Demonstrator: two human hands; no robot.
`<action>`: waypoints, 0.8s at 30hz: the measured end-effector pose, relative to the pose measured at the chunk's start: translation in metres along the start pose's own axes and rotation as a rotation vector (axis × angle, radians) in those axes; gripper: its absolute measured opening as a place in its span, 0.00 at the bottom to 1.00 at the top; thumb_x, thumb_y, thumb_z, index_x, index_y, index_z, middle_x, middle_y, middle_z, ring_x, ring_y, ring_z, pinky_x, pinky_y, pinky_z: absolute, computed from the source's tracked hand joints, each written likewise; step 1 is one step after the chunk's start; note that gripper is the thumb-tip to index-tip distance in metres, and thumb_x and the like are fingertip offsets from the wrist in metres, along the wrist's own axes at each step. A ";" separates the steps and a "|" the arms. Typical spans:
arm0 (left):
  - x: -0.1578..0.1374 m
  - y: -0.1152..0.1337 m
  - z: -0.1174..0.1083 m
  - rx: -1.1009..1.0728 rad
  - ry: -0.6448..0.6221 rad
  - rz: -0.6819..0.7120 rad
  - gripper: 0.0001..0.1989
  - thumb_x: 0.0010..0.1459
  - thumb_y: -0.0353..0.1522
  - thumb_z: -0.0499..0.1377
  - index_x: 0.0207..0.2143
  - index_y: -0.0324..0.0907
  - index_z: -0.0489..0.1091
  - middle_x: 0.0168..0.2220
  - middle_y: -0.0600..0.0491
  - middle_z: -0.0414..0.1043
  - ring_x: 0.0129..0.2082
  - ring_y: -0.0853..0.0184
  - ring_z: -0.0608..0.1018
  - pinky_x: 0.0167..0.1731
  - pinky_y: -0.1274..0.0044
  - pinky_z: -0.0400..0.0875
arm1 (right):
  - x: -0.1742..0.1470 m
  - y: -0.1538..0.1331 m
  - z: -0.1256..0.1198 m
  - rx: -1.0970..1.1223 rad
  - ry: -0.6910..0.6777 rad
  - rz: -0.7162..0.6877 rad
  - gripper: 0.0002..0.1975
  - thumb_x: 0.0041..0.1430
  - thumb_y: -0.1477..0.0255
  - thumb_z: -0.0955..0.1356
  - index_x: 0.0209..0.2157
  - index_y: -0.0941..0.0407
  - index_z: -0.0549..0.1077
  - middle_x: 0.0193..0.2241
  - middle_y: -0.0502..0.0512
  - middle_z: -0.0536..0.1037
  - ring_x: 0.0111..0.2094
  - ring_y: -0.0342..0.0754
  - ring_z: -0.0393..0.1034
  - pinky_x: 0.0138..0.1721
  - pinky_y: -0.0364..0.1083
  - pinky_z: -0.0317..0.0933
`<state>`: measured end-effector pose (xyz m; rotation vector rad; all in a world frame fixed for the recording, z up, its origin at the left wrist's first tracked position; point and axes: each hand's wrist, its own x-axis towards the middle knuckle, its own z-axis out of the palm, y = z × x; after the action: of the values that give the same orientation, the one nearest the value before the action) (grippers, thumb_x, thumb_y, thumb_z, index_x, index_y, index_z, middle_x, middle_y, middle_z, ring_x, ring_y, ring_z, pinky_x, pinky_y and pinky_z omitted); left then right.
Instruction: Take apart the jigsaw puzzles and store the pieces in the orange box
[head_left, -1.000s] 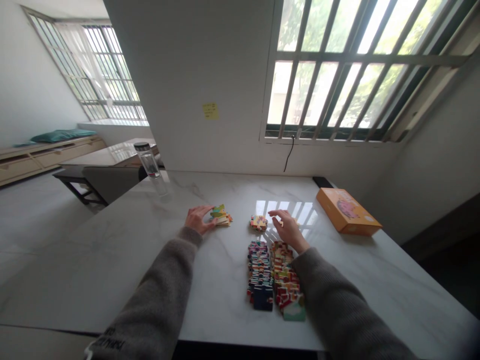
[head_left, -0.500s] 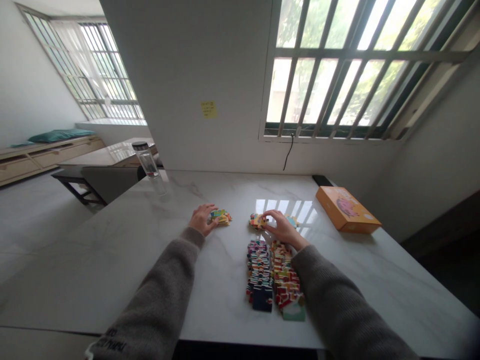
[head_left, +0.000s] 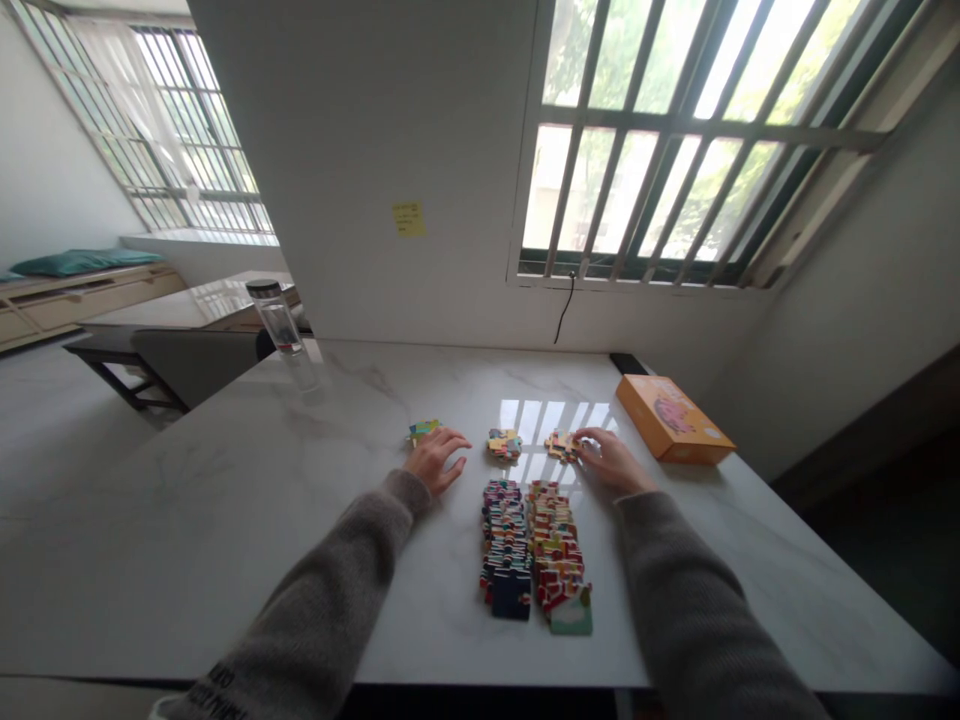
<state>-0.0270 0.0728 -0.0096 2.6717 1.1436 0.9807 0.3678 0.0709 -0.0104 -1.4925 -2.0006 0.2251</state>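
Three small heaps of jigsaw puzzle pieces lie in a row across the white marble-patterned table: a green-topped left heap, a middle heap and a right heap. My left hand hovers between the left and middle heaps, fingers apart and holding nothing, partly covering the left heap. At the right heap, my right hand has its thumb and fingertips closed on a puzzle piece at the heap's right edge. Nearer me are two long overlapping rows of pieces, a dark row and a reddish row.
An orange box lies at the right. A clear bottle with a dark lid stands at the table's far left corner. Against the wall lies a black object, and a black cable hangs below the barred window.
My right hand has moved right from the middle heap to the right heap. My left hand has come off the left heap, shifting right with its fingers apart. The view has shifted slightly.
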 end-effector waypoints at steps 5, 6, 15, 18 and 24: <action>0.001 0.002 0.000 -0.010 0.003 0.000 0.11 0.59 0.32 0.55 0.44 0.44 0.73 0.44 0.48 0.74 0.48 0.58 0.73 0.55 0.63 0.64 | 0.009 -0.014 0.014 -0.142 0.039 -0.005 0.07 0.57 0.73 0.66 0.36 0.55 0.76 0.53 0.62 0.74 0.55 0.61 0.66 0.54 0.60 0.60; 0.001 0.003 0.000 -0.014 0.004 0.004 0.11 0.59 0.32 0.55 0.44 0.44 0.73 0.44 0.48 0.74 0.47 0.58 0.73 0.56 0.63 0.64 | 0.012 -0.023 0.017 -0.138 0.040 -0.044 0.07 0.57 0.73 0.67 0.37 0.54 0.76 0.53 0.61 0.74 0.55 0.60 0.65 0.54 0.60 0.60; -0.002 -0.001 0.006 -0.035 0.023 0.017 0.10 0.60 0.31 0.55 0.42 0.44 0.72 0.42 0.49 0.74 0.45 0.60 0.75 0.56 0.62 0.65 | 0.037 -0.085 0.056 -0.006 -0.209 -0.327 0.08 0.59 0.72 0.69 0.41 0.53 0.74 0.49 0.58 0.74 0.52 0.55 0.66 0.53 0.56 0.61; -0.002 -0.002 0.008 -0.046 0.025 0.032 0.09 0.60 0.31 0.55 0.42 0.44 0.72 0.42 0.49 0.74 0.44 0.60 0.75 0.55 0.62 0.67 | 0.040 -0.085 0.058 0.001 -0.209 -0.316 0.06 0.58 0.74 0.70 0.39 0.54 0.73 0.43 0.57 0.74 0.47 0.54 0.67 0.49 0.54 0.63; 0.001 0.007 0.006 -0.099 0.116 0.023 0.14 0.59 0.31 0.57 0.49 0.45 0.69 0.45 0.48 0.73 0.47 0.59 0.75 0.56 0.62 0.67 | 0.029 -0.112 0.041 -0.025 -0.107 -0.383 0.14 0.52 0.79 0.70 0.42 0.54 0.71 0.43 0.57 0.71 0.46 0.54 0.63 0.50 0.55 0.62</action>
<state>-0.0192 0.0693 -0.0116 2.5862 1.0561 1.1772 0.2498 0.0680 0.0221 -1.1016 -2.3342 0.1203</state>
